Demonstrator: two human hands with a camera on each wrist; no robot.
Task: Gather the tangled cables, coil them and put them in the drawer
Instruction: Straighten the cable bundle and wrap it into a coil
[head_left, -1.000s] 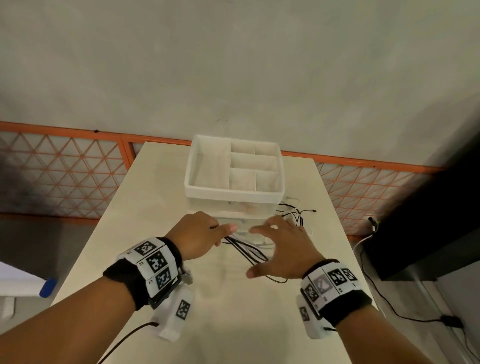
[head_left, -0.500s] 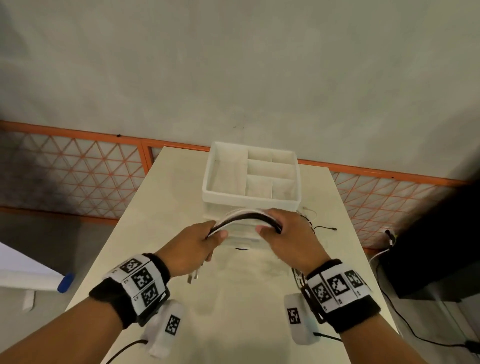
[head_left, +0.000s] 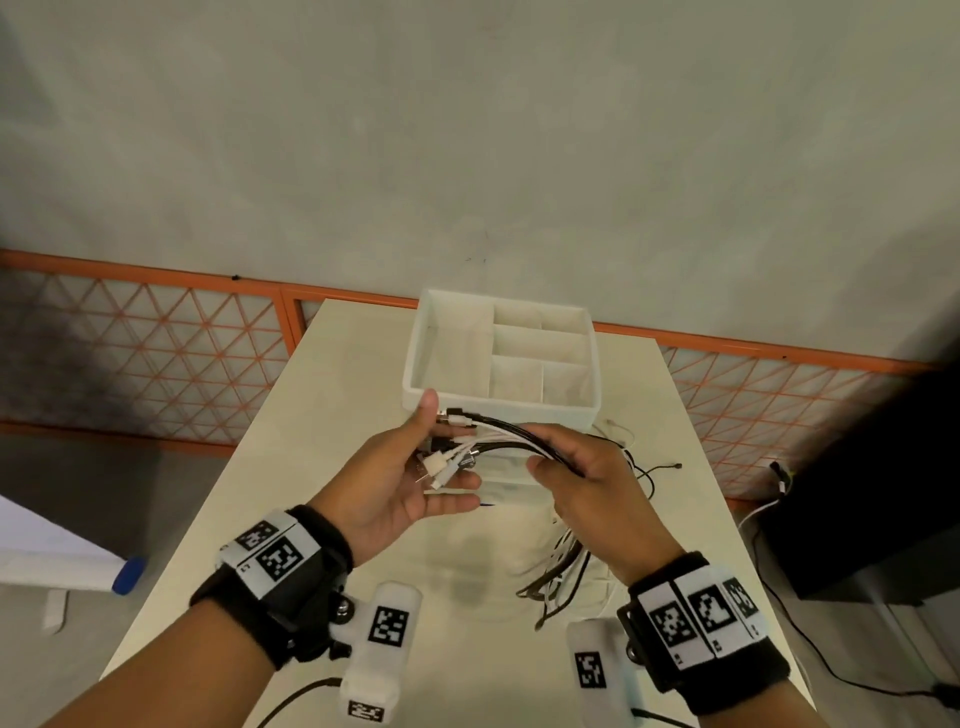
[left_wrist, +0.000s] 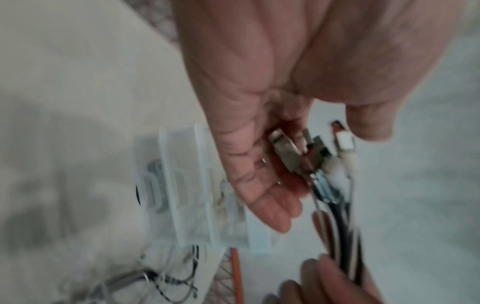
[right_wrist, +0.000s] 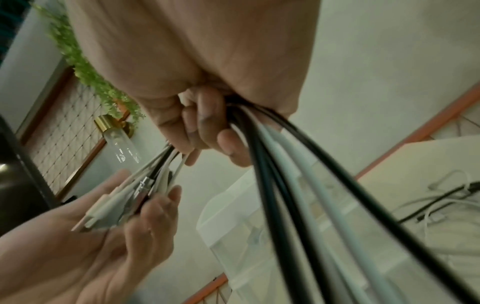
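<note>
A bundle of black and white cables (head_left: 498, 434) runs between my two hands above the table (head_left: 322, 415). My right hand (head_left: 540, 449) grips the bundle (right_wrist: 272, 164) in its fist (right_wrist: 207, 131). From there the cables hang down to the tabletop (head_left: 563, 566). My left hand (head_left: 449, 447) is palm up with thumb raised and fingers nearly straight. The connector ends (left_wrist: 319, 164) lie fanned across its fingers. The white drawer unit (head_left: 415, 384), with an open divided tray on top, stands just behind the hands. More loose cables (head_left: 639, 462) lie on the table to its right.
The table is narrow, and its left and right edges are near my arms. An orange lattice fence (head_left: 156, 364) runs behind it along the wall. A black cabinet (head_left: 857, 493) with trailing wires stands to the right. A white object with a blue tip (head_left: 124, 574) sits low left.
Both hands came up off the table with the gathered cables. The left hand has loosened from gripping the bundle, and the connector ends now rest on its fingers. The right hand keeps its grip.
</note>
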